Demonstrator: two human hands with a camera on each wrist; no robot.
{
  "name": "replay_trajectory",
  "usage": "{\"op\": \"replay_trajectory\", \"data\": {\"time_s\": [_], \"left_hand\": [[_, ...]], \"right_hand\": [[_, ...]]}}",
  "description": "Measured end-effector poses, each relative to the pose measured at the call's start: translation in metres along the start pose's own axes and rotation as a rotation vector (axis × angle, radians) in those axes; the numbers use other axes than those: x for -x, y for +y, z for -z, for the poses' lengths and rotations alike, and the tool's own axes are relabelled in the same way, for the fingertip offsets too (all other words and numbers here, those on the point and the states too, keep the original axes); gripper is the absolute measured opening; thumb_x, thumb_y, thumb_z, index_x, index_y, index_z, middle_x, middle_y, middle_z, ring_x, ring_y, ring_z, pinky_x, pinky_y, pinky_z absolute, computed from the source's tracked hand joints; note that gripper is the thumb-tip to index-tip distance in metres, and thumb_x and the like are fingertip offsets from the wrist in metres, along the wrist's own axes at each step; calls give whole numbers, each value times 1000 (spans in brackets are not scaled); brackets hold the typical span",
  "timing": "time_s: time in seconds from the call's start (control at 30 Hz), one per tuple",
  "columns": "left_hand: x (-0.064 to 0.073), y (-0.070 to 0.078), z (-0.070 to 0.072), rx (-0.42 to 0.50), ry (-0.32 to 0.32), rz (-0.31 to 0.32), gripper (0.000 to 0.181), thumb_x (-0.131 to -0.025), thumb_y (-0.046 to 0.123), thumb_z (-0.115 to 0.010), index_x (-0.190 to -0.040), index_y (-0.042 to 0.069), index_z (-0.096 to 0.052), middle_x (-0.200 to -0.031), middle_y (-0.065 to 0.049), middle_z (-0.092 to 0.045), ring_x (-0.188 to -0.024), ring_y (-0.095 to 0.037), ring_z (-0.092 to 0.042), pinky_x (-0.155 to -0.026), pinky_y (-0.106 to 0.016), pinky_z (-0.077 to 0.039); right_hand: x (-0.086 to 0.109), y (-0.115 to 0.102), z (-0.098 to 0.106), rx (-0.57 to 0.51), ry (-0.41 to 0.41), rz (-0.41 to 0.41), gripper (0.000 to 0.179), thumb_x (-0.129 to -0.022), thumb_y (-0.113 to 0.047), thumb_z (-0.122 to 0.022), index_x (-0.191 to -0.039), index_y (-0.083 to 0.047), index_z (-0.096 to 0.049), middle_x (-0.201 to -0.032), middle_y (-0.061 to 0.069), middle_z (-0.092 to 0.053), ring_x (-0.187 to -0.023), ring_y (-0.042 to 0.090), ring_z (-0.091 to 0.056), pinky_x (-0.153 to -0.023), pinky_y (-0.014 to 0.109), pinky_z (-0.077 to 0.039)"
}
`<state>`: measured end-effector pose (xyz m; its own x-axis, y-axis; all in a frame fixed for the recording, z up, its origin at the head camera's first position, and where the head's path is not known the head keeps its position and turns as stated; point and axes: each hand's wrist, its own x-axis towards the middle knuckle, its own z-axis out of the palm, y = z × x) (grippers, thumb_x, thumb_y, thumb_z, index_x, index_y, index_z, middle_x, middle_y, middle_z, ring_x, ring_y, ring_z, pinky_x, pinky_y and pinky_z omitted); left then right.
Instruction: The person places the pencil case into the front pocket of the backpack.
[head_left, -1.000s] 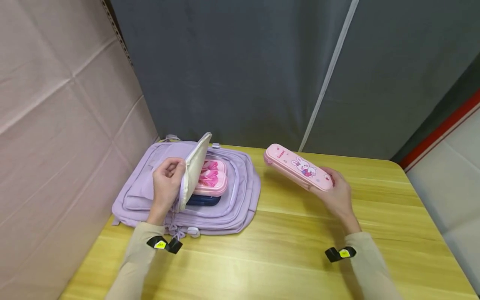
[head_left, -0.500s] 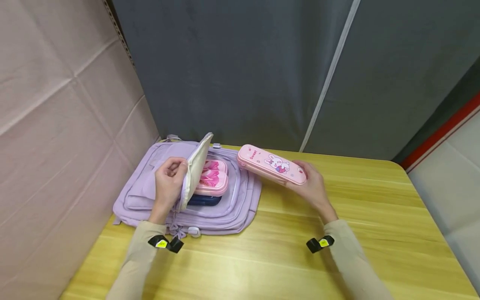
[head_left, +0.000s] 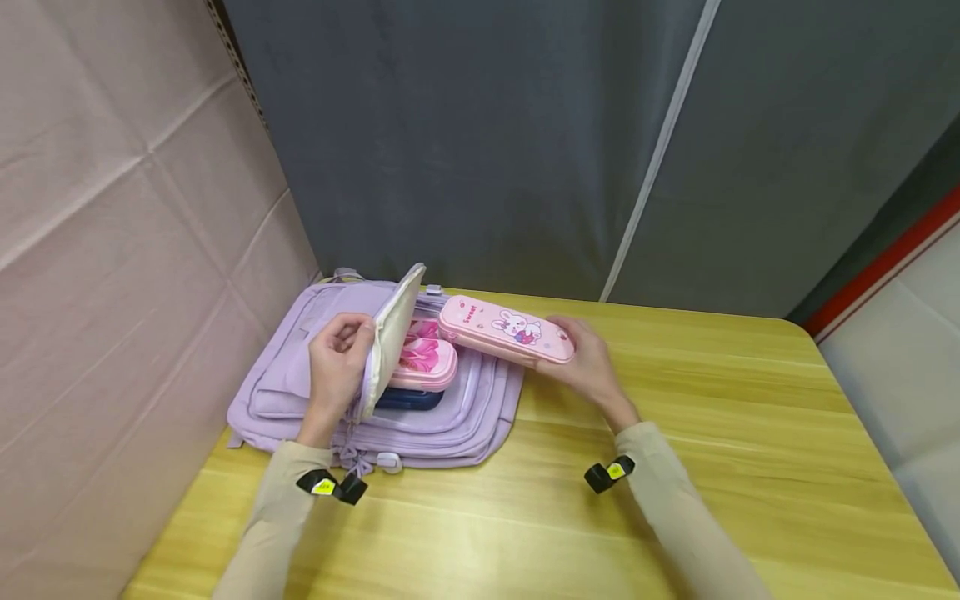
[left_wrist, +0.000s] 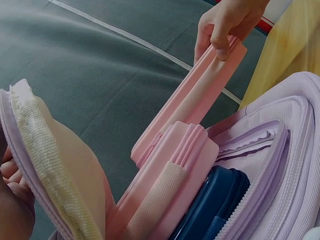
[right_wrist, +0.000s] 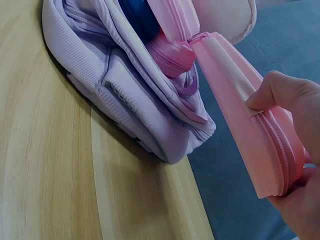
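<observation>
A lavender backpack [head_left: 300, 367] lies flat on the wooden table, its front pocket unzipped. My left hand [head_left: 339, 358] pinches the edge of the pocket's cream-lined flap [head_left: 393, 342] and holds it raised. Inside the pocket, a pink pencil case with a flower print [head_left: 423, 367] lies over a dark blue case [left_wrist: 215, 200]. My right hand [head_left: 588, 367] grips the right end of another pink pencil case, with a bunny print [head_left: 510, 329]. This case is held tilted above the pocket's right side, its far end overlapping the flower case in the head view.
The wooden table [head_left: 712, 433] extends to the right and front. Behind it hangs a dark grey curtain [head_left: 480, 150]. A pale cloth wall [head_left: 135, 250] borders the left side, close to the backpack.
My right hand has carried the bunny pencil case leftward, from over the table to over the backpack's pocket. The left hand and the raised flap have stayed in place.
</observation>
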<state>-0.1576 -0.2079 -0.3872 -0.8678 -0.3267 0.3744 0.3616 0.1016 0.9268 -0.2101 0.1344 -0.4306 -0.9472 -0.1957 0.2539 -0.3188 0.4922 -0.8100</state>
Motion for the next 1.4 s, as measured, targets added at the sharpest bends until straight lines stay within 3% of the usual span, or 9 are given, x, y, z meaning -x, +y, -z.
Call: {"op": "replay_trajectory", "data": {"time_s": [0.47,0.77,1.13,1.4], "left_hand": [[3,0,4,-22,10,-15,11,-95,-3,-61,-98,-13,-65,-80,13,-71,-73,2,-67,-70,-12,-55],[2,2,5,1,15,-34,6,-95,-3,-61,-96,-7,-67,-81,12,-71,-75,1,-69,-72,-13,-56],[-2,6,8,15,-6,-67,5,-94,-4,-63,-95,-6,-67,-82,9,-71,-76,-1,-69,-72,-13,-55],[-2,5,10,26,-37,-64,6,-93,-5,-63,-96,-8,-67,-83,9,-72,-77,-1,-69,-73,-14,-56]], "right_hand": [[-15,-14,-28,-27,-87,32,78,-70,-17,-89,-139,-2,-57,-133,17,-60,-120,31,-56,-109,49,-44],[-23,-25,-37,41,-114,26,78,-70,-19,-87,-140,-6,-56,-135,15,-59,-120,30,-55,-108,50,-45],[-35,-49,-42,127,-182,76,79,-70,-21,-89,-140,-3,-55,-135,17,-58,-120,32,-56,-107,49,-46],[-37,-53,-60,104,-195,129,79,-69,-20,-90,-139,-1,-57,-132,18,-59,-118,32,-56,-104,49,-47]]}}
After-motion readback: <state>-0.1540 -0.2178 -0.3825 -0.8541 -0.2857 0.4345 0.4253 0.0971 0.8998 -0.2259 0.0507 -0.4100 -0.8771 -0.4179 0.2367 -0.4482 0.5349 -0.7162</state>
